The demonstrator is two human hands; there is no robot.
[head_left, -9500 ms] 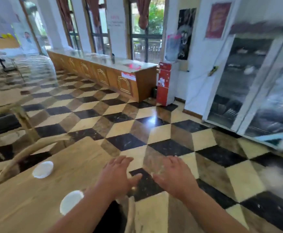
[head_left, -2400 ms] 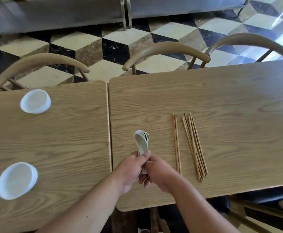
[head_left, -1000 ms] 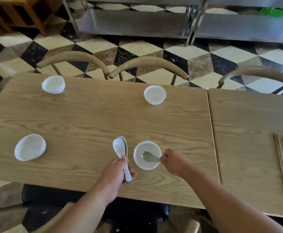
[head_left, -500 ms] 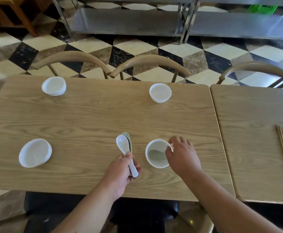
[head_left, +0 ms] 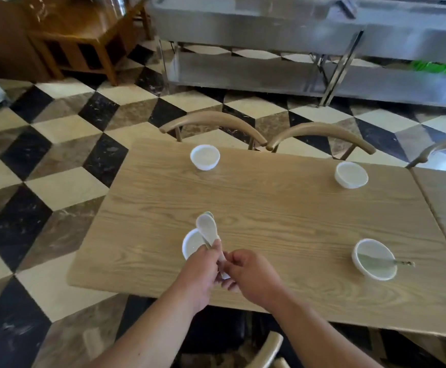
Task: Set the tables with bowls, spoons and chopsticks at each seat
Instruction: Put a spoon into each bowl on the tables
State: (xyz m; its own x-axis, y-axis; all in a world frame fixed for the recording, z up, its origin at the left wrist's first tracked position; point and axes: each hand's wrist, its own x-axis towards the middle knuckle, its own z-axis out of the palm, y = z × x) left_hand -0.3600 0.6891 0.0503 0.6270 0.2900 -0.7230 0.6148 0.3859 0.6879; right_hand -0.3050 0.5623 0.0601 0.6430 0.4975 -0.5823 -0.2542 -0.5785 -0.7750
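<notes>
Nearest to the camera, the two hands meet over the near edge of the table (head_left: 283,208). The left hand (head_left: 199,272) is closed around the handles of a small stack of spoons (head_left: 208,231), whose heads stand up above the near left bowl (head_left: 191,245). The right hand (head_left: 253,274) pinches at the lower end of the stack; I judge it is pulling one spoon free.

So the step in hand is the spoons. The next move calls for separating one spoon without loosening the others, then lowering it into the bowl just below.

To the right, the near right bowl (head_left: 374,258) already holds a spoon (head_left: 391,261). Further away, the two far bowls (head_left: 205,156) (head_left: 351,174) are empty, and no chopsticks are visible.

Half a second earlier, the right hand was at the bowl which now has its spoon, and only the left hand held the stack. Now both hands are over at the left bowl.
</notes>
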